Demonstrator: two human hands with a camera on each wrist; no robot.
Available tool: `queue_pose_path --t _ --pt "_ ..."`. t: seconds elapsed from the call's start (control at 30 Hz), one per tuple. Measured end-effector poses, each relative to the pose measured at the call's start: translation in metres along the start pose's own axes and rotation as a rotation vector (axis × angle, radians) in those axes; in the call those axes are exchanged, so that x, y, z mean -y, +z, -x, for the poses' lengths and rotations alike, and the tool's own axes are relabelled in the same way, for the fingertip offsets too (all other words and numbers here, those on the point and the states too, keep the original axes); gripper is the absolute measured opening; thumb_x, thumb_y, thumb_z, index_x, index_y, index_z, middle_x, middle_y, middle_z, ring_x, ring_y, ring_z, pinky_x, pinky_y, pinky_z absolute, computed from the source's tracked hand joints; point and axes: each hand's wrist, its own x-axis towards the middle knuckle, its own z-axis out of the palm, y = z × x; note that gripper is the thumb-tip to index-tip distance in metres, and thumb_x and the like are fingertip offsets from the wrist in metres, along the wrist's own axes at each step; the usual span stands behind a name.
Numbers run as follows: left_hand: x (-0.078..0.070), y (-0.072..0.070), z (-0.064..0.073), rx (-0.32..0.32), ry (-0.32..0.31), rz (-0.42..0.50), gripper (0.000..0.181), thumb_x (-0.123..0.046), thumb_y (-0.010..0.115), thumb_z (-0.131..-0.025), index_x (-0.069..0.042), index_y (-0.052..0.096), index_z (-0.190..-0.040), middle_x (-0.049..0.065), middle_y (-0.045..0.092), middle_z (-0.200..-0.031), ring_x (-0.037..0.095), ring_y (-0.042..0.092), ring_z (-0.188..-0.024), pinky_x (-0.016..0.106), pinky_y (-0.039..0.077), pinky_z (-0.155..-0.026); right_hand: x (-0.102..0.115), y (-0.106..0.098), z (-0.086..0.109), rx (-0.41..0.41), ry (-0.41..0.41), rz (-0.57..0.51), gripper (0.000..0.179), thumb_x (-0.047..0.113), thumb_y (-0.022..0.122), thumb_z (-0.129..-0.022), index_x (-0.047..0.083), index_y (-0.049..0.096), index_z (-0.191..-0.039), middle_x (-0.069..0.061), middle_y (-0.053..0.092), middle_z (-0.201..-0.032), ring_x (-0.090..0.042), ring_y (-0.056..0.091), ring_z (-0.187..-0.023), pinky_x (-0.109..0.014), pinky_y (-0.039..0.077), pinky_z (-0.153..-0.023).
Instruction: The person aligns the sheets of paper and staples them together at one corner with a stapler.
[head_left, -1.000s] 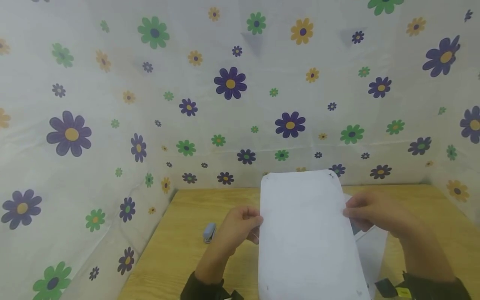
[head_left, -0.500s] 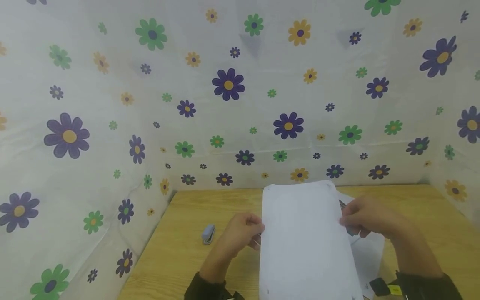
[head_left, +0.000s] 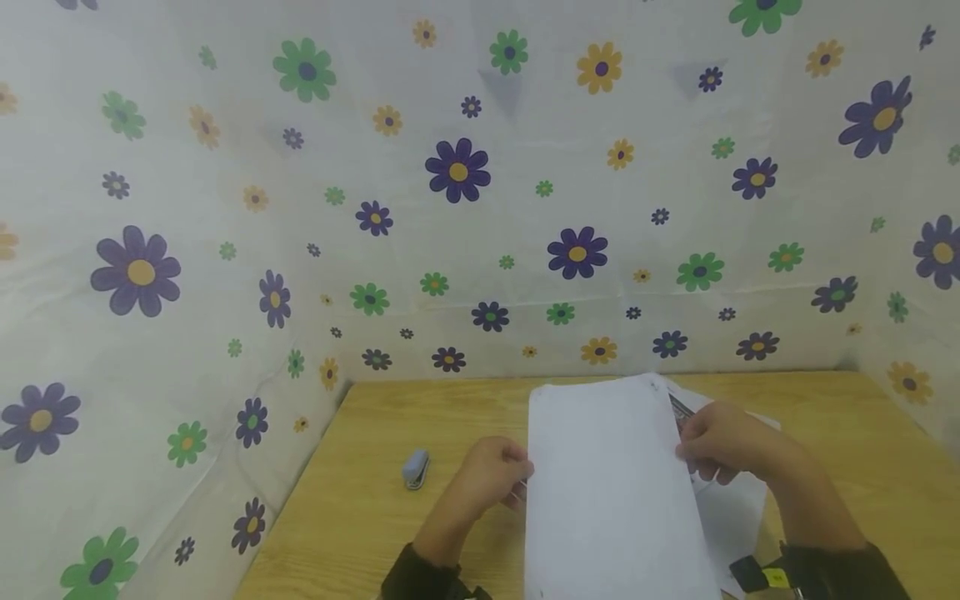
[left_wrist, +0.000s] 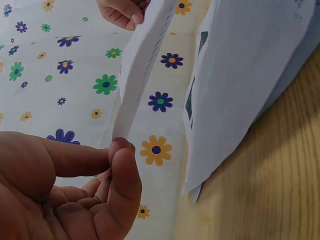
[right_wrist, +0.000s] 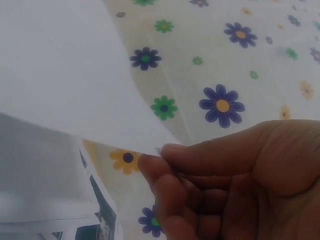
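A white sheet of paper (head_left: 607,492) with rounded corners is held up between both hands, hiding part of the table behind it. The left hand (head_left: 491,473) pinches its left edge between thumb and fingers. At the opposite edge the right hand (head_left: 727,442) pinches it the same way. In the left wrist view the sheet (left_wrist: 142,65) appears nearly edge-on, with faint marks along its underside. More white papers (head_left: 738,508) lie on the table behind and to the right; some dark green print shows on these papers (left_wrist: 235,85) in the left wrist view.
A small light-blue stapler (head_left: 416,468) lies on the wooden table (head_left: 337,517), left of the left hand. Flower-printed cloth (head_left: 510,208) hangs along the back and both sides of the table. Dark sleeves cover the forearms.
Both hands have lowered the sheet slightly, so its top edge has dropped below the table's back edge in the head view. More of the papers behind now shows at the right.
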Motion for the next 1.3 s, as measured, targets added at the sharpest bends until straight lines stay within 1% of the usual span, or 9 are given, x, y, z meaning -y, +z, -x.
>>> queue_pose_path --t 0.27,0.4,0.57,0.63,0.8,0.97,1.1,1.2,1.3 --pt "0.008 0.004 -0.004 -0.001 -0.034 -0.020 0.013 -0.004 0.068 -0.094 0.004 0.065 -0.103 0.014 0.067 -0.080 0.021 0.067 -0.064 0.035 0.061 -0.057 -0.009 0.010 -0.009 0.028 0.076 0.008 0.011 0.012 0.070 -0.091 0.002 0.069 -0.087 -0.009 0.069 -0.076 -0.022 0.066 -0.069 -0.035 0.057 -0.061" --pt "0.011 0.008 -0.006 -0.006 -0.041 -0.048 0.011 -0.003 0.068 -0.093 0.004 0.065 -0.102 0.014 0.067 -0.081 0.022 0.068 -0.065 0.035 0.061 -0.057 -0.014 0.013 -0.014 0.039 0.086 0.023 0.011 0.012 0.070 -0.092 0.002 0.070 -0.088 -0.009 0.069 -0.077 -0.023 0.066 -0.070 -0.036 0.058 -0.062" --pt "0.014 0.012 -0.008 -0.001 -0.056 -0.081 0.009 -0.004 0.068 -0.094 0.001 0.066 -0.101 0.012 0.067 -0.081 0.022 0.068 -0.066 0.034 0.061 -0.058 -0.018 0.015 -0.018 0.037 0.108 0.064 0.011 0.012 0.070 -0.092 0.003 0.068 -0.086 -0.008 0.069 -0.076 -0.023 0.066 -0.069 -0.037 0.058 -0.062" --pt "0.015 0.013 -0.007 0.002 -0.055 -0.090 0.010 -0.004 0.068 -0.094 0.001 0.066 -0.102 0.012 0.067 -0.080 0.022 0.068 -0.066 0.033 0.061 -0.058 -0.018 0.016 -0.019 0.033 0.113 0.077 0.012 0.012 0.070 -0.092 0.003 0.068 -0.085 -0.007 0.070 -0.075 -0.022 0.066 -0.068 -0.037 0.058 -0.061" --pt "0.018 0.016 -0.007 0.014 -0.028 -0.092 0.009 -0.002 0.067 -0.094 0.003 0.066 -0.101 0.012 0.067 -0.078 0.022 0.068 -0.065 0.034 0.060 -0.057 -0.020 0.019 -0.021 0.029 0.103 0.080 0.011 0.011 0.070 -0.091 0.002 0.070 -0.085 -0.007 0.069 -0.074 -0.023 0.067 -0.067 -0.037 0.058 -0.060" --pt "0.021 0.019 -0.007 0.027 -0.005 -0.107 0.005 -0.003 0.067 -0.095 0.002 0.066 -0.097 0.011 0.066 -0.073 0.021 0.067 -0.060 0.032 0.059 -0.055 -0.024 0.023 -0.025 0.022 0.117 0.095 0.010 0.012 0.072 -0.090 0.004 0.071 -0.085 -0.007 0.069 -0.072 -0.022 0.066 -0.066 -0.036 0.058 -0.060" --pt "0.022 0.020 -0.008 0.016 0.004 -0.131 0.004 -0.004 0.067 -0.095 0.000 0.067 -0.095 0.010 0.066 -0.071 0.020 0.066 -0.058 0.031 0.058 -0.054 -0.026 0.024 -0.028 0.019 0.138 0.105 0.010 0.012 0.073 -0.090 0.004 0.071 -0.085 -0.006 0.070 -0.072 -0.022 0.067 -0.066 -0.036 0.059 -0.061" --pt "0.021 0.021 -0.008 0.007 -0.002 -0.143 0.005 -0.004 0.067 -0.095 0.001 0.067 -0.095 0.009 0.066 -0.070 0.019 0.066 -0.057 0.030 0.058 -0.054 -0.027 0.025 -0.029 0.027 0.146 0.116 0.010 0.012 0.073 -0.090 0.004 0.071 -0.085 -0.007 0.070 -0.072 -0.023 0.067 -0.067 -0.037 0.059 -0.061" --pt "0.020 0.022 -0.007 0.000 0.003 -0.142 0.005 -0.003 0.068 -0.094 0.001 0.067 -0.093 0.010 0.066 -0.069 0.020 0.066 -0.055 0.031 0.058 -0.053 -0.027 0.025 -0.030 0.024 0.153 0.136 0.011 0.012 0.073 -0.090 0.004 0.070 -0.084 -0.008 0.069 -0.072 -0.023 0.065 -0.067 -0.037 0.059 -0.061"
